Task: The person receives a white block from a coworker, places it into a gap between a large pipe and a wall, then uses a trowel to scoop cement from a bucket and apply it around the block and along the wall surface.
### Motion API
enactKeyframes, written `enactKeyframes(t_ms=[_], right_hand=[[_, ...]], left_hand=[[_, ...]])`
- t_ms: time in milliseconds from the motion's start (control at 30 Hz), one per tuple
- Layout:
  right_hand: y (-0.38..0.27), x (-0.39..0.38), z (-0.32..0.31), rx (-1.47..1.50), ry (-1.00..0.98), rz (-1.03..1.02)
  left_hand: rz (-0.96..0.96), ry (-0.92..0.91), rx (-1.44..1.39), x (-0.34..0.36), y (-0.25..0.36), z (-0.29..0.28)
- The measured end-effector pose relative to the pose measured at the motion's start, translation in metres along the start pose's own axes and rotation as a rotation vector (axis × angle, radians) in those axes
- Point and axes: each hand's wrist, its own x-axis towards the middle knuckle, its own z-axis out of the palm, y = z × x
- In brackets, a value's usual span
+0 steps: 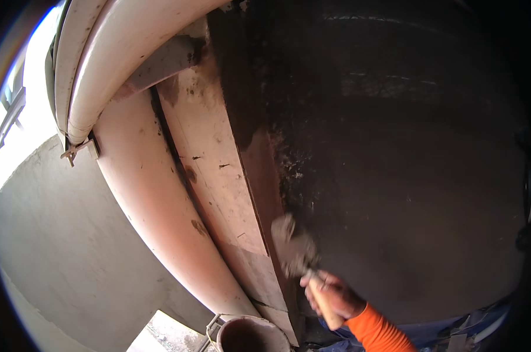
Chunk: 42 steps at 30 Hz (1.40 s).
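My right hand [337, 295], at the end of an orange sleeve, is closed around the pale wooden handle of a trowel [322, 301]. Lumps of wet grey mortar [295, 245] cover the blade, which is slightly blurred and held close to the edge where a pale vertical strip [215, 158] meets a dark wall surface [406, 193]. Whether the blade touches that edge, I cannot tell. Below and left of my hand stands a bucket [280, 338] with a wire handle and a dark inside. My left hand is out of the picture.
A thick pale pipe [160, 205] runs beside the strip, and another curved pipe [127, 44] crosses the upper left. Grey wall [60, 234] fills the left side. A splattered white board [166, 334] lies beside the bucket. Blue sheeting [435, 334] lies along the lower right.
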Motion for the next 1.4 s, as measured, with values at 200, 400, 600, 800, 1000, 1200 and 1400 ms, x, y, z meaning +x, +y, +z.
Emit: enactKeyframes(t_ms=[200, 400, 600, 800, 1000, 1200, 1400], right_hand=[[-0.172, 0.066, 0.029, -0.303, 0.328, -1.164], [-0.304, 0.171, 0.052, -0.153, 0.673, -1.798], [-0.227, 0.220, 0.081, -1.186, 0.599, -1.236], [-0.161, 0.201, 0.058, -0.911, 0.310, -1.227], [-0.253, 0.210, 0.025, -0.677, 0.346, -1.075], [-0.366, 0.220, 0.029, -0.692, 0.215, -0.788], [-0.451, 0.242, 0.059, -0.974, 0.303, -0.802]], left_hand=[[-0.109, 0.083, -0.095, -0.051, 0.015, -0.019], [-0.027, 0.185, -0.139, -0.085, 0.016, -0.030], [0.117, 0.066, 0.040, -0.080, -0.005, -0.049], [0.056, 0.050, 0.008, -0.043, -0.032, -0.059], [0.056, -0.007, 0.041, -0.025, -0.047, -0.063], [-0.113, 0.199, -0.252, -0.069, -0.027, -0.041], [-0.048, 0.120, -0.228, -0.076, -0.016, -0.043]])
